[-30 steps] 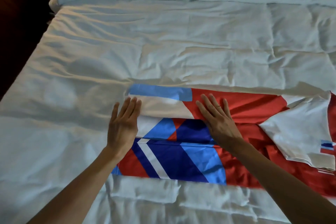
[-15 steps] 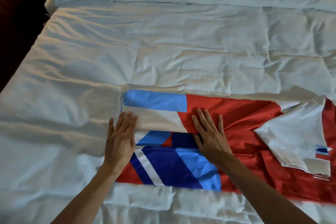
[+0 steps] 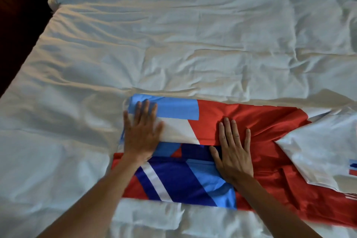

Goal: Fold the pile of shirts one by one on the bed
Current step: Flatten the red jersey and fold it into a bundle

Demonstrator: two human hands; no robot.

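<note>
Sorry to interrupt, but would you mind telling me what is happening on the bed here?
A person is folding a red, blue and white shirt on the white bed. Both hands lie flat on it: the left hand near its left end, the right hand in the middle. The shirt is a long, partly folded strip.

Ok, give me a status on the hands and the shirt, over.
Left hand and right hand both flat, pressing down. Red, blue and white patterned shirt lies partly folded on the white quilted bed. Nothing in the way.
</note>
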